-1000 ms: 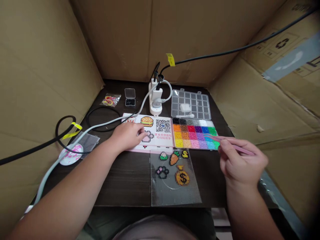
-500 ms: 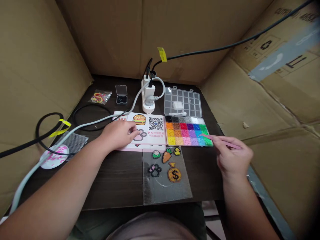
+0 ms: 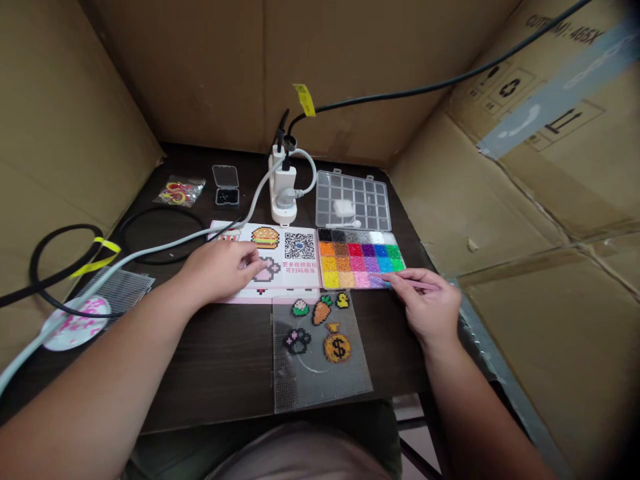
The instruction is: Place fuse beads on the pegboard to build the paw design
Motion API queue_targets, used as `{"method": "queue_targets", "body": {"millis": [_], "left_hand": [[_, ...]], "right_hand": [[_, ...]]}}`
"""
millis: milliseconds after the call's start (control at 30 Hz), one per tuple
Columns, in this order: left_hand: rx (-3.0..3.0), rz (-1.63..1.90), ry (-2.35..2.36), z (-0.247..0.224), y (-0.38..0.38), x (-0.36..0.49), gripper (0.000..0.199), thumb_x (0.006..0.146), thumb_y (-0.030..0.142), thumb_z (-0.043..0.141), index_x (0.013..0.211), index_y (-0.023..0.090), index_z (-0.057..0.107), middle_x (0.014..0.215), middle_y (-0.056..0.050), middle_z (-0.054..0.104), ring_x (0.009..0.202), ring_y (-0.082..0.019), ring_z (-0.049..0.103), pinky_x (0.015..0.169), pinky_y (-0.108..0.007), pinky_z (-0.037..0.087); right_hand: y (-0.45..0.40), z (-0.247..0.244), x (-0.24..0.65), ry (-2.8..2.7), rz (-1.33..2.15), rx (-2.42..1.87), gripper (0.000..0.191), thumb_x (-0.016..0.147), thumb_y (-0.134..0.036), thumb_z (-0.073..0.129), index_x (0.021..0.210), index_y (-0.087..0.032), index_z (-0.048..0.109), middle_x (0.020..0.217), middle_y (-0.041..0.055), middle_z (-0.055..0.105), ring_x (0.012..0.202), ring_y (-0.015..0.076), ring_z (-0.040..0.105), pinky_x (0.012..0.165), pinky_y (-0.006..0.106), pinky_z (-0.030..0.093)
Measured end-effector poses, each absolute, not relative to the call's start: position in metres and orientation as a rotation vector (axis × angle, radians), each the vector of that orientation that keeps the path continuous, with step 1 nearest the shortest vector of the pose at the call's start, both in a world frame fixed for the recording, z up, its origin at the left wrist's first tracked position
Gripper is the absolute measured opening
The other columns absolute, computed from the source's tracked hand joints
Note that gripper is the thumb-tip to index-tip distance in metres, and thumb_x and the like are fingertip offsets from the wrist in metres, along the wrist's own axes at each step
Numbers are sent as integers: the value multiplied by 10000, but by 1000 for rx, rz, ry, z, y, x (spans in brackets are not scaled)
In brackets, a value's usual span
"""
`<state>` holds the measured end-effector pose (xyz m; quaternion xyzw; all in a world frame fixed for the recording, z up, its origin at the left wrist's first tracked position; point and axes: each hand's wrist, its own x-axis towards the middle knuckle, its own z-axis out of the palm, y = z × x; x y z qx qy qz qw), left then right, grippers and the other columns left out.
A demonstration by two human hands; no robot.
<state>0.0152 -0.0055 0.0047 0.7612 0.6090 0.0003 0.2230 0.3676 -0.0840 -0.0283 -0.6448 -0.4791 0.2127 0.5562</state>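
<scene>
My right hand [image 3: 433, 303] is closed on pink tweezers [image 3: 417, 284], whose tips are over the lower right compartments of a bead box [image 3: 357, 265] filled with beads sorted by colour. My left hand [image 3: 217, 268] rests on a printed pattern sheet [image 3: 300, 273], beside a pink paw picture. Its fingers are loosely bent, thumb apart from them, with nothing seen in them. Nearer me lies a clear pegboard [image 3: 323, 383]. On it are a carrot [image 3: 321, 312], a money bag [image 3: 337, 345], a black and pink paw [image 3: 299, 341], a duck [image 3: 343, 301] and a green-white piece [image 3: 300, 307], all of beads.
A white power strip [image 3: 284, 193] with plugs stands behind the sheet. A pale cable [image 3: 165, 250] crosses above my left forearm. At left are a white dish [image 3: 75, 333] with pink beads and a small clear box [image 3: 227, 193]. Cardboard walls [image 3: 215, 73] enclose the table.
My right hand has moved left with the tweezers, bringing their tips from the blue-green compartments toward the purple ones. The view has shifted slightly right. My left hand stays on the sheet.
</scene>
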Motion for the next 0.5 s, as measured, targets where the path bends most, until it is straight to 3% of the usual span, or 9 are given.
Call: {"method": "queue_targets", "body": {"millis": [233, 500], "left_hand": [[2108, -15, 1682, 6, -6, 15, 294, 901, 528, 551, 817, 272, 668, 781, -57, 697, 770, -269, 621, 663, -370, 373], [2112, 3, 1670, 6, -6, 15, 299, 895, 535, 553, 813, 272, 669, 777, -57, 701, 772, -269, 625, 660, -367, 369]], "right_hand": [[-84, -28, 369, -1110, 490, -1514, 330, 652, -406, 981, 758, -172, 775, 726, 81, 822, 634, 211, 805, 573, 273, 663], [-84, -30, 368, -1097, 516, -1511, 296, 638, -365, 983, 746, -181, 778, 739, 78, 829, 657, 199, 813, 602, 249, 659]]}}
